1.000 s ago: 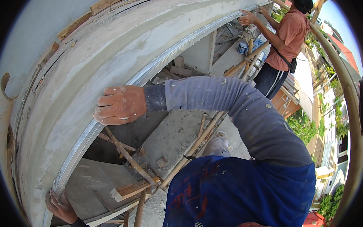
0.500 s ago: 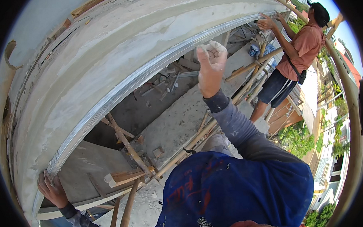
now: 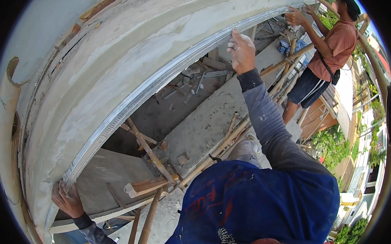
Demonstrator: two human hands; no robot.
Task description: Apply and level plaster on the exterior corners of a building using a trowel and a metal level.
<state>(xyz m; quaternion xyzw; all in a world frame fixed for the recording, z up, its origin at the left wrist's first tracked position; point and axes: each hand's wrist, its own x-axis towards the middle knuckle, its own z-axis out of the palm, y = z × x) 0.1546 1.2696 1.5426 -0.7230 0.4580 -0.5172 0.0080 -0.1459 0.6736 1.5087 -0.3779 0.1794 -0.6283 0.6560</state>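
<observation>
A long, curved grey metal strip (image 3: 159,83) runs along the lower edge of a pale plastered band (image 3: 91,93). At its near left end my left hand (image 3: 67,199) is closed round the strip, fingers over its edge. My right hand (image 3: 242,53), dusted with white, is raised farther along on the right. Its fingers are curled in and one fingertip reaches the strip's edge; whether it presses there I cannot tell. Nothing shows in this hand, though its palm is partly hidden.
At the far right a person in a salmon shirt (image 3: 337,44) has both hands raised by the strip's far end. Below lie a concrete ledge (image 3: 199,117), wooden poles (image 3: 151,156), rubble (image 3: 194,85) and a blue bucket (image 3: 283,46). A bamboo pole (image 3: 6,141) stands at left.
My right hand has turned and moved up toward the strip, its fingers curling in. My left hand keeps its hold. The whole view has shifted slightly.
</observation>
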